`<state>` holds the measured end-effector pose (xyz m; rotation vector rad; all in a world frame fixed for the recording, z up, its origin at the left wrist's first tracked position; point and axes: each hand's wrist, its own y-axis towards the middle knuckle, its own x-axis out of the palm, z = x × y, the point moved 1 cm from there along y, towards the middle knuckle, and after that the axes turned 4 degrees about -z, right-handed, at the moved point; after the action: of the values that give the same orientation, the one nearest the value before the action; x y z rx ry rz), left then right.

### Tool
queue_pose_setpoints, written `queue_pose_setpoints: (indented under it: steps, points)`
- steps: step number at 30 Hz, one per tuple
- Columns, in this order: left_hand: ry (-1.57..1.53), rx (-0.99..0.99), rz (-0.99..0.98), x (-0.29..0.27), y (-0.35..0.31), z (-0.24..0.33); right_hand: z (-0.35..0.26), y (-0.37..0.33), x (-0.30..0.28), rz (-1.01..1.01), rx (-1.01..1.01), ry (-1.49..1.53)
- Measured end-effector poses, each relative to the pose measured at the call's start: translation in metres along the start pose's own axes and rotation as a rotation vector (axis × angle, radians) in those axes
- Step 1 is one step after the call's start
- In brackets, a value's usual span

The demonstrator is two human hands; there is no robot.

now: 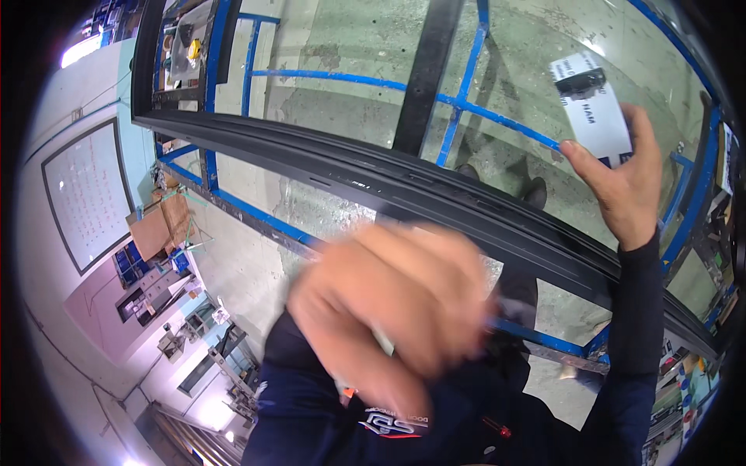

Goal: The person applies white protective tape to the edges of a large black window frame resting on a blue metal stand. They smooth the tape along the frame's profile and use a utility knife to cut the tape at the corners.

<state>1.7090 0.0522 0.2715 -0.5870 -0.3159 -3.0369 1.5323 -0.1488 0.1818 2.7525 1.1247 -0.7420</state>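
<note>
Handling the white printed strip (pixel 602 124) seems the step in hand: at upper right the right hand (pixel 628 186) pinches its lower end, the blurred left hand's (pixel 388 291) curled fingers hold I cannot tell what, and moving it calls for controlling the loose end.

Workshop — blue workstand (pixel 334 77), scuffed floor (pixel 350 43)

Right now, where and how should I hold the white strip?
In this view, the strip is probably best pinched across its lower end, coming from below. It's narrow and fits one grip, as the right hand shows; its dark patch is at the far end.
</note>
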Motion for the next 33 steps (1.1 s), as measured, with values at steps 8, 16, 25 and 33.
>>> queue_pose_setpoints:
  steps: [8,16,25,33]
  points:
    - [1.133,-1.022,-0.187,-0.144,-0.024,0.033,-0.004,0.008,-0.004,-0.047,0.049,-0.019]
    - [1.257,-0.454,-0.512,-0.087,0.017,-0.027,0.000,0.009,-0.004,-0.016,0.021,-0.010]
    - [1.324,-0.739,-0.183,-0.136,-0.023,0.046,0.004,0.005,-0.012,0.036,0.041,-0.066]
    - [0.938,-1.046,-0.103,-0.141,-0.042,-0.005,0.012,0.011,0.001,-0.018,-0.033,-0.058]
